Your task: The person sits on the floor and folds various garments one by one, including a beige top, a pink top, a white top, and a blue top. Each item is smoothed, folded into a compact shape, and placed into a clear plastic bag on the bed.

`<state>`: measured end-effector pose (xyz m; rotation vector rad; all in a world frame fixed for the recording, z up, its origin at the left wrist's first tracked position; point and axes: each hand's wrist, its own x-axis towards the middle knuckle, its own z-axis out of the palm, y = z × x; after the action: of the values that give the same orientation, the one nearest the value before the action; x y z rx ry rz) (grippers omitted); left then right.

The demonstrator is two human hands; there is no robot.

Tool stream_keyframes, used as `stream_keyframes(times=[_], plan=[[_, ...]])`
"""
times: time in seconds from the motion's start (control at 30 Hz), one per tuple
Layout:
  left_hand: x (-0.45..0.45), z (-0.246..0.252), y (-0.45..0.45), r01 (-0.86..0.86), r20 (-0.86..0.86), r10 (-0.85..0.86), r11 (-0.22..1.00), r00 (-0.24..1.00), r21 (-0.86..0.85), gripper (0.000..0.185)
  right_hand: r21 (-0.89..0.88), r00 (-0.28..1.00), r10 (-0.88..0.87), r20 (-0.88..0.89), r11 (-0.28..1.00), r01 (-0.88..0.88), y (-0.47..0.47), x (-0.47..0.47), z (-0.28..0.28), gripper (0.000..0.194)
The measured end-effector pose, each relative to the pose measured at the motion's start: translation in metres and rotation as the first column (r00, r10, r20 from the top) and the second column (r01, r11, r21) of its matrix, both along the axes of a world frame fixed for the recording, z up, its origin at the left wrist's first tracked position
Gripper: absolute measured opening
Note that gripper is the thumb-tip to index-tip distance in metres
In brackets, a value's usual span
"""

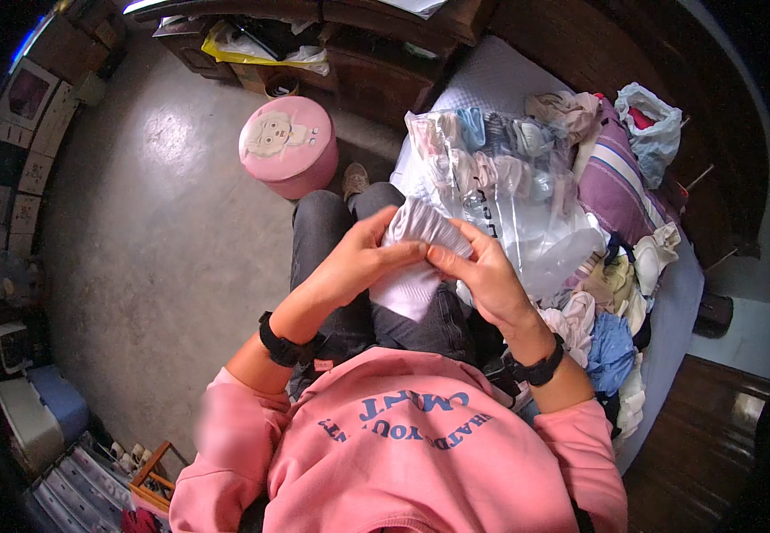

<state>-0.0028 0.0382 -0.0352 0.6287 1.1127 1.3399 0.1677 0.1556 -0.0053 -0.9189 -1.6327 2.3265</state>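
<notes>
Both hands hold one light lilac ribbed cloth piece (406,288), which looks like a folded sock, above my lap. My left hand (375,250) grips its left side, with the thumb across the front. From the right, my right hand (478,263) pinches the upper part, its thumb meeting the left thumb. Just beyond the hands, a clear plastic bag (538,220) holds rolled garments in pink, blue, grey and white. Beside my right forearm lies a loose heap with a blue cloth (615,353) and a white one (653,260).
A pink round stool (291,146) with a cartoon picture stands on the grey floor, ahead and left. A purple striped pillow (615,173) and a pale plastic bag (655,130) with something red inside lie on the bed (678,346) at right. A dark wooden cabinet (371,66) stands ahead.
</notes>
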Motion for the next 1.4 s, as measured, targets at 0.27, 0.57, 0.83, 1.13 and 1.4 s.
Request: stream_keyframes(times=[0.27, 0.57, 0.83, 1.13, 1.4], plan=[[-0.004, 0.008, -0.016, -0.289, 0.241, 0.27, 0.956, 0.932, 0.047, 0.023, -0.699, 0.909, -0.36, -0.21, 0.705, 0.118, 0.031, 0.014, -0.041, 0.042], [0.026, 0.016, -0.026, -0.29, -0.04, 0.296, 0.95, 0.954, 0.117, 0.021, -0.525, 0.912, -0.342, -0.225, 0.831, 0.182, 0.016, 0.012, -0.026, 0.036], [0.029, -0.006, -0.025, -0.277, 0.108, 0.263, 0.949, 0.959, 0.149, 0.028, 0.204, 0.94, -0.261, -0.221, 0.93, 0.306, -0.013, 0.004, -0.003, 0.03], [0.028, -0.018, -0.019, -0.352, 0.141, 0.338, 0.932, 0.93, 0.088, 0.009, 0.932, 0.973, -0.065, -0.223, 0.279, 0.232, -0.022, 0.013, -0.006, 0.04], [0.035, -0.011, -0.017, -0.362, 0.33, 0.29, 0.914, 0.898, 0.182, 0.031, 0.927, 0.955, 0.065, -0.288, 0.269, 0.262, -0.021, 0.02, -0.006, 0.042]])
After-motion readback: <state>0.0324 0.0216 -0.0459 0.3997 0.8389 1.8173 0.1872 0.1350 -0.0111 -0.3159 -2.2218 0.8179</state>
